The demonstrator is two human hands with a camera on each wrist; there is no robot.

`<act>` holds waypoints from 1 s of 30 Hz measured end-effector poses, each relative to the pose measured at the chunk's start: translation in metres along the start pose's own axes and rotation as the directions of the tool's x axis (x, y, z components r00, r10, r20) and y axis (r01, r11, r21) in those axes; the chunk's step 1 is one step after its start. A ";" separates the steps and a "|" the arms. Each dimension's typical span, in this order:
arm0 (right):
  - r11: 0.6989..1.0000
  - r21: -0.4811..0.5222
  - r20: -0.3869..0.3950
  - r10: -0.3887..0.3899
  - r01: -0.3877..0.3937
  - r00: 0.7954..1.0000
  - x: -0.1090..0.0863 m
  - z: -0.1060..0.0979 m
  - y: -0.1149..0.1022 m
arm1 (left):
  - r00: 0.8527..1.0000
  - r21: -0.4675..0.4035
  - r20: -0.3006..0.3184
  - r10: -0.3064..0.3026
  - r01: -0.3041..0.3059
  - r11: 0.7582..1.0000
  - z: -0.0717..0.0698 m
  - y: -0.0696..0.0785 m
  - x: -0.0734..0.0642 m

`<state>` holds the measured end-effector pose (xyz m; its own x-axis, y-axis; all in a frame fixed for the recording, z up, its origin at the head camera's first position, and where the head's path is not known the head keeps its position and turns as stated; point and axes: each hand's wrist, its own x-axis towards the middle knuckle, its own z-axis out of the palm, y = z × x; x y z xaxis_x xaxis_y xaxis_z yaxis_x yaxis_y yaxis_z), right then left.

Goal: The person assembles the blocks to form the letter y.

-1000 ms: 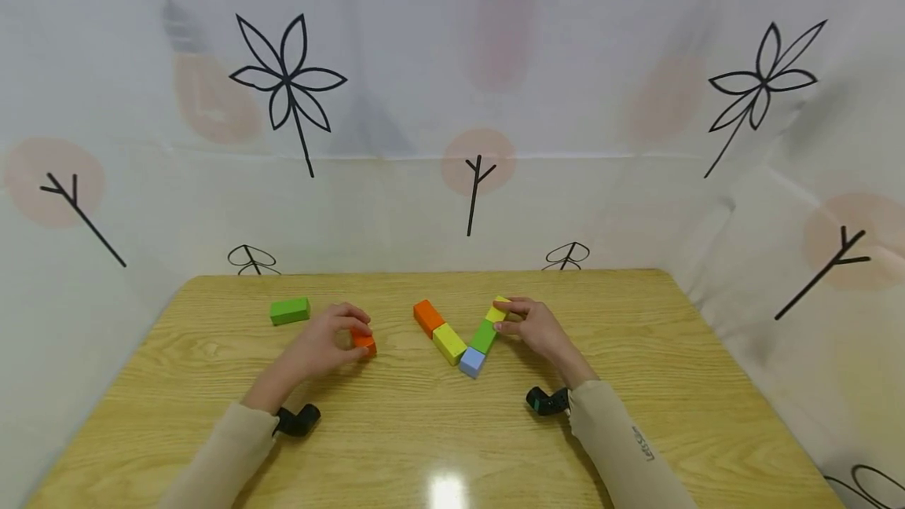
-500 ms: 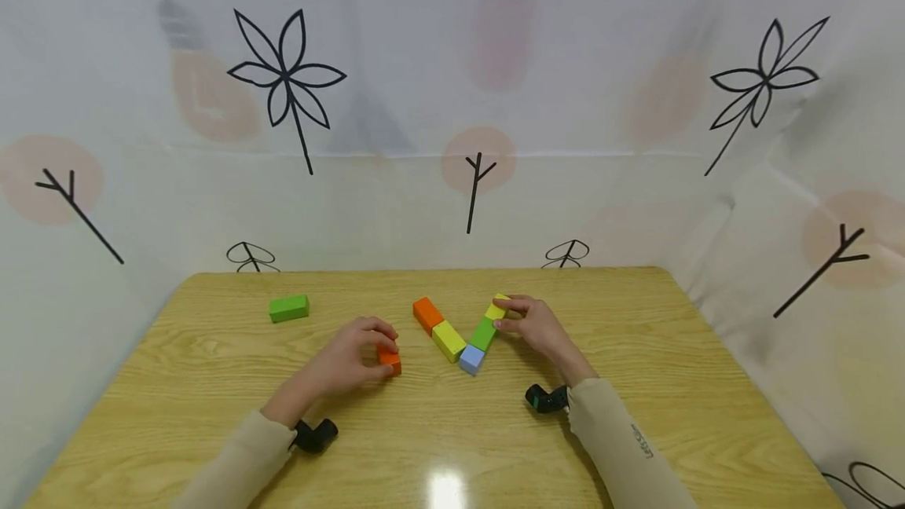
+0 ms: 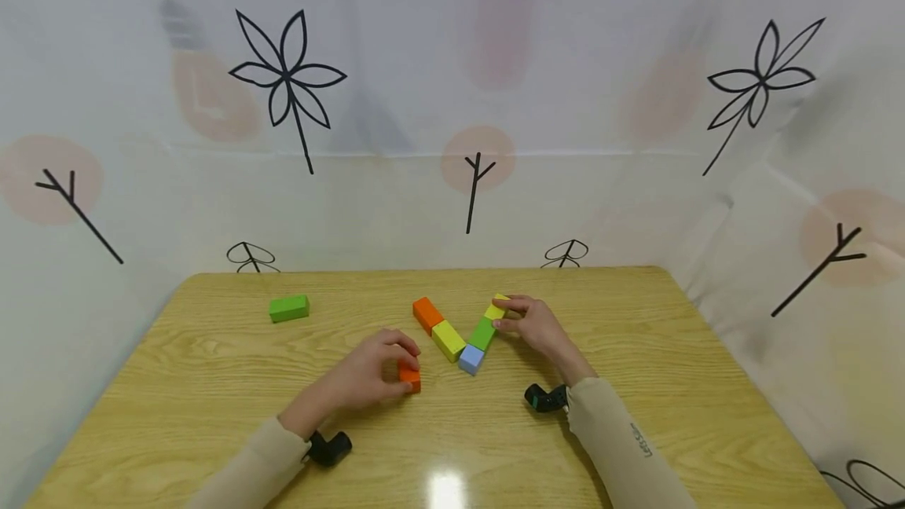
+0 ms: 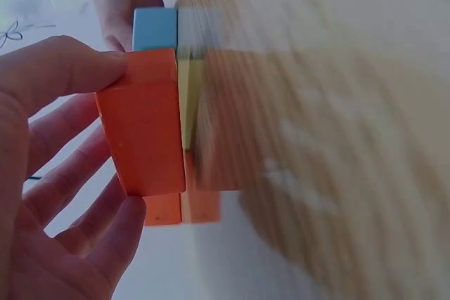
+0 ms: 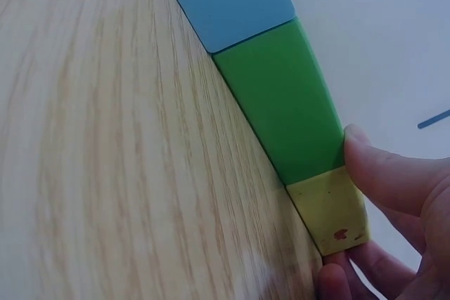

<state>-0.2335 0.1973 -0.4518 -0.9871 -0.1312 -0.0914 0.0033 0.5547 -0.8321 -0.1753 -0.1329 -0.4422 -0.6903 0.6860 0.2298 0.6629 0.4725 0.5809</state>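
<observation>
In the head view my left hand (image 3: 364, 371) pinches an orange block (image 3: 411, 379) low over the table, left of a V of blocks. The left wrist view shows the thumb on one end of that orange block (image 4: 144, 138) and fingers at the other. My right hand (image 3: 540, 328) holds the yellow block (image 3: 498, 309) at the far end of the V's right arm, its thumb near the seam with the green block (image 3: 483, 334). A blue block (image 3: 470, 360) sits at the near tip. A second yellow block (image 3: 448, 341) and another orange block (image 3: 427, 316) form the left arm.
A loose green block (image 3: 289, 309) lies at the back left of the wooden table (image 3: 396, 454). A white patterned cloth (image 3: 396, 210) hangs behind the table and along both sides. Black devices (image 3: 330, 448) are strapped at both wrists.
My left hand has moved right and nearer the front edge, carrying the orange block toward the V's tip. The right hand and the V of blocks have stayed in place.
</observation>
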 end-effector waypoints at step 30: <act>1.000 -0.019 -0.006 -0.017 0.017 1.000 -0.001 0.000 0.000 | 0.970 -0.026 0.181 0.162 -0.160 0.987 0.023 0.028 0.030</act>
<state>-0.2328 0.1976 -0.4519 -0.9881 -0.1355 -0.0734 -0.0167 0.5677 -0.8231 -0.1710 -0.0861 -0.4370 -0.5098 0.8422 0.1758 0.7569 0.3419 0.5570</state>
